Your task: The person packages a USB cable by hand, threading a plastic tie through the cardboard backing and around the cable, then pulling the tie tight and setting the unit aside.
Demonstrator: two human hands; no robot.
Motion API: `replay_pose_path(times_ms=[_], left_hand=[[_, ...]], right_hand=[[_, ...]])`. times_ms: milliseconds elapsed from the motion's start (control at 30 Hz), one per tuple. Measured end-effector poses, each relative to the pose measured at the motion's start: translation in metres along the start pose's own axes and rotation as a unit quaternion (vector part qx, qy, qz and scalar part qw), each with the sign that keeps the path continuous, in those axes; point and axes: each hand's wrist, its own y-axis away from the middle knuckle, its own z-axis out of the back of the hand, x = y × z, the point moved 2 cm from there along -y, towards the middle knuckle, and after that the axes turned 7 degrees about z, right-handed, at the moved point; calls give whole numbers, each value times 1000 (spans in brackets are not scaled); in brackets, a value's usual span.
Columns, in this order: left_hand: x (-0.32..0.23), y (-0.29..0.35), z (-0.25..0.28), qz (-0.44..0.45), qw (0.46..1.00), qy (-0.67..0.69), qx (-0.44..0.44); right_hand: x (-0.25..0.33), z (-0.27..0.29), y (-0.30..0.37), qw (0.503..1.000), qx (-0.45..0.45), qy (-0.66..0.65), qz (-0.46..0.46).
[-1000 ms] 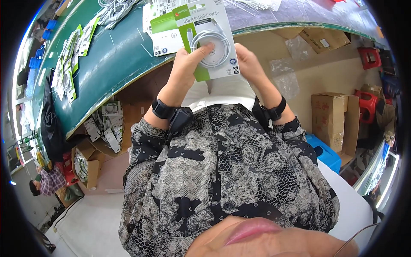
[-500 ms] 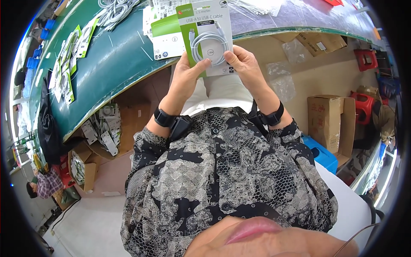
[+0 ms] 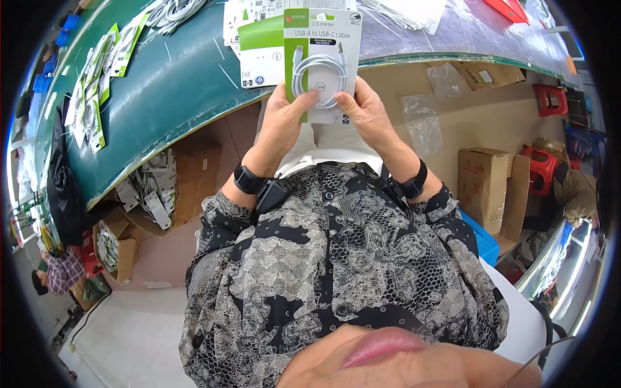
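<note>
Evidently both hands are clamped on one flat retail pack [image 3: 351, 48], each gripping a lower side of it. The left hand [image 3: 286, 113] lays its thumb across the front, its tip over the lower part of the coiled cable [image 3: 319, 60]; the right hand [image 3: 367, 115] has its thumb at the lower right of the coil. The other fingers are curled around behind the card and mostly hidden. The hands stand apart, with the pack's lower end between them.

The pack, white with a green strip down its left, faces the wearer upright and rises from between the hands, over the white trousers [image 3: 326, 143] and across the near edge of the green worktop [image 3: 187, 84]. Whether it touches that edge I cannot tell.

Just to its left, green-and-white cards [image 3: 261, 57] lie on the worktop, partly covered by the pack. Farther left are a row of packaged cables [image 3: 97, 84] and a bundle of loose grey cables [image 3: 173, 14]; thin white strips [image 3: 387, 11] lie to the right of the pack's top.

Below the worktop on the left, an open carton [image 3: 206, 171] holds more packs [image 3: 152, 191]. On the right, clear plastic bags [image 3: 422, 123] lie on the floor, near a cardboard box [image 3: 480, 191] and a red stool [image 3: 550, 100].
</note>
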Motion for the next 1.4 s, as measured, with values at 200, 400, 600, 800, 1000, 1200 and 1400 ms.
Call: replay_pose_path(times_ms=[200, 400, 600, 800, 1000, 1200, 1400], left_hand=[[-13, 7, -1, -38, 997, -65, -12], [-9, 12, 2, -37, 988, -150, -19], [-15, 13, 1, -60, 983, -168, -32], [-24, 16, 9, -174, 916, -353, -71], [-19, 13, 6, -216, 860, -453, -88], [-23, 10, 7, -185, 892, -412, -34], [-36, 14, 11, -148, 906, -396, -21]], right_hand=[[11, 17, -4, 998, -50, 20, -18], [78, -7, -28, 749, -81, 520, 402], [71, -25, -45, 711, -7, 577, 401], [78, -30, -44, 739, 15, 568, 363], [70, -32, -54, 800, -23, 532, 277], [60, -40, -57, 808, -42, 500, 307], [50, -40, -62, 845, -10, 447, 292]])
